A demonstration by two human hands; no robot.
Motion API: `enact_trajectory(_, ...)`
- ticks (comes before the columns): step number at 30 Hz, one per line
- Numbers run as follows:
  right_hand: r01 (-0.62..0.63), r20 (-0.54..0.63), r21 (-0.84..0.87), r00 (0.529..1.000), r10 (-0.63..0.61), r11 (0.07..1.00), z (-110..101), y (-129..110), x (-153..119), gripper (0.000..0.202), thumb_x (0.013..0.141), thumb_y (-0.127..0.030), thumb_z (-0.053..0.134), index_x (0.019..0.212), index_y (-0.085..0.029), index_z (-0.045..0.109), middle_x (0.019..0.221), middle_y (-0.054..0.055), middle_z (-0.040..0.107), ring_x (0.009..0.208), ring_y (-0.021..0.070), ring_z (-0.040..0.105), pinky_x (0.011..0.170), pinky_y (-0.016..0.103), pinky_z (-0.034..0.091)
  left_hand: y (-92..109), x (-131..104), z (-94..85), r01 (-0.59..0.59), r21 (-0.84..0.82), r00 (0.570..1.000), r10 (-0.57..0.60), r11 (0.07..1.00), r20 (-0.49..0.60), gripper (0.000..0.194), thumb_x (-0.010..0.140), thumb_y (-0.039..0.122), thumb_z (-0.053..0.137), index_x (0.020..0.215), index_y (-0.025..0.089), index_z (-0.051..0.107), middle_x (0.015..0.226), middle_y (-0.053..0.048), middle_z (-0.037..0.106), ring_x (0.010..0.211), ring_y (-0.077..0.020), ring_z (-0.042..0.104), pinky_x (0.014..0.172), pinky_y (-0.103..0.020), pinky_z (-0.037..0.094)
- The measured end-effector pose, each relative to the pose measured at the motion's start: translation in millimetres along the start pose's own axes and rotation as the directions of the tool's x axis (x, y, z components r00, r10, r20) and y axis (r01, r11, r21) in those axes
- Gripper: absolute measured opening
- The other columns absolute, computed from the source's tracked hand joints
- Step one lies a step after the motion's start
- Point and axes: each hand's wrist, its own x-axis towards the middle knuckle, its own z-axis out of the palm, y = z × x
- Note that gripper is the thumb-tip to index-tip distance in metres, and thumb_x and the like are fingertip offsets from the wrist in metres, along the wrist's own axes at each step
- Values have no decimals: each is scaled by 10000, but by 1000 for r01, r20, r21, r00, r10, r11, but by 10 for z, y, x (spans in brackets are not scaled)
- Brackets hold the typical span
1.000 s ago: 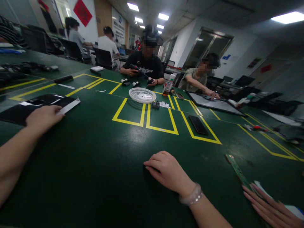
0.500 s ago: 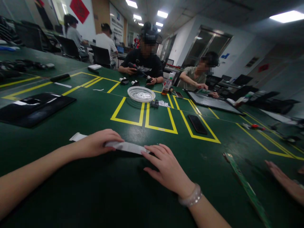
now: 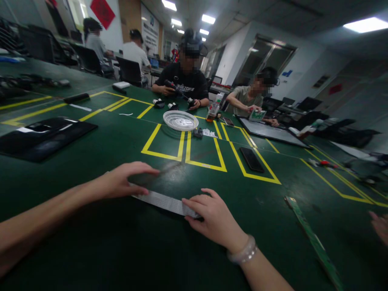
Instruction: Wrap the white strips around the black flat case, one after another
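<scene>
Both hands press a flat white ribbon strip [image 3: 165,202] onto the green table [image 3: 121,250]: left hand [image 3: 125,180] open, palm down on its left end; right hand [image 3: 209,214] open, fingertips pinning the right end. Since half a second ago, the strip has slid nearer and tilted. Next likely requires alignment and smoothing flat.

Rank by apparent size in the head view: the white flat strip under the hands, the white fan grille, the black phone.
1. white flat strip, though nearness to the camera enlarges it.
2. white fan grille.
3. black phone, close to the grille, so this order is unsure.
</scene>
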Motion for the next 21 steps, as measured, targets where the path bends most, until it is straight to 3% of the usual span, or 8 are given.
enact_trajectory(2, 16, 2, 14, 1000, -16, 1000, -1, -10, -1, 408, 896, -279, 644, 1299, -273, 578, 1146, 23, 712, 1022, 189, 659, 1090, 473, 325, -200, -16, -202, 196, 146, 968, -168, 970, -186, 575, 876, 615, 530, 1368, 318, 526, 1404, -33, 544, 1237, -254, 536, 928, -359, 534)
enact_trajectory(4, 32, -1, 25, 1000, -32, 999, -9, -31, 0, 416, 894, -273, 642, 1305, -284, 574, 1154, 18, 714, 1025, 188, 662, 1092, 471, 320, -468, -89, -444, 441, 302, 868, -316, 845, -383, 619, 908, 626, 404, 1414, 276, 473, 1463, -41, 488, 1272, -263, 502, 974, -381, 506)
enact_trajectory(6, 40, 5, 31, 999, -41, 999, -20, -56, 3, 411, 895, -266, 642, 1299, -298, 575, 1157, 5, 716, 1024, 187, 665, 1089, 471, 319, -770, -234, -686, 626, 364, 754, -418, 689, -506, 688, 914, 586, 354, 1450, 160, 422, 1497, -129, 428, 1331, -325, 429, 1081, -496, 395)
enact_trajectory(9, 51, 19, 41, 998, -52, 998, -31, -82, 7, 375, 899, -264, 640, 1268, -310, 589, 1147, -11, 722, 1014, 186, 668, 1073, 466, 329, -1195, -530, -972, 804, 337, 591, -598, 490, -541, 904, 847, 672, 386, 1400, -43, 411, 1407, -327, 431, 1275, -489, 415, 985, -669, 364)
enact_trajectory(12, 56, 26, 39, 998, -57, 998, -32, -86, 8, 358, 907, -266, 635, 1259, -314, 593, 1143, -17, 726, 1005, 182, 668, 1066, 463, 334, -1487, -769, -1120, 889, 298, 456, -734, 348, -503, 1052, 780, 800, 372, 1311, -104, 448, 1306, -374, 486, 1162, -518, 483, 877, -661, 431)
enact_trajectory(14, 58, 27, 36, 998, -59, 998, -33, -85, 7, 351, 909, -267, 634, 1254, -311, 597, 1140, -17, 728, 999, 178, 669, 1067, 459, 336, -1580, -845, -1154, 900, 296, 430, -765, 321, -479, 1090, 776, 838, 329, 1351, -84, 407, 1345, -350, 467, 1181, -497, 480, 896, -622, 447)
enact_trajectory(17, 60, 28, 40, 998, -61, 997, -39, -88, 8, 341, 910, -269, 633, 1247, -305, 601, 1138, -17, 727, 1003, 175, 667, 1067, 456, 339, -1598, -859, -1155, 886, 321, 453, -773, 334, -445, 1147, 748, 899, 285, 1436, -17, 332, 1422, -306, 415, 1246, -495, 439, 962, -613, 422)
enact_trajectory(21, 56, 35, 44, 998, -57, 997, -51, -101, 15, 328, 916, -256, 621, 1241, -299, 604, 1139, -7, 730, 1001, 179, 667, 1059, 461, 347, -1577, -821, -1113, 868, 284, 495, -756, 408, -428, 1161, 705, 933, 317, 1412, 15, 388, 1381, -261, 471, 1205, -492, 479, 965, -628, 421)
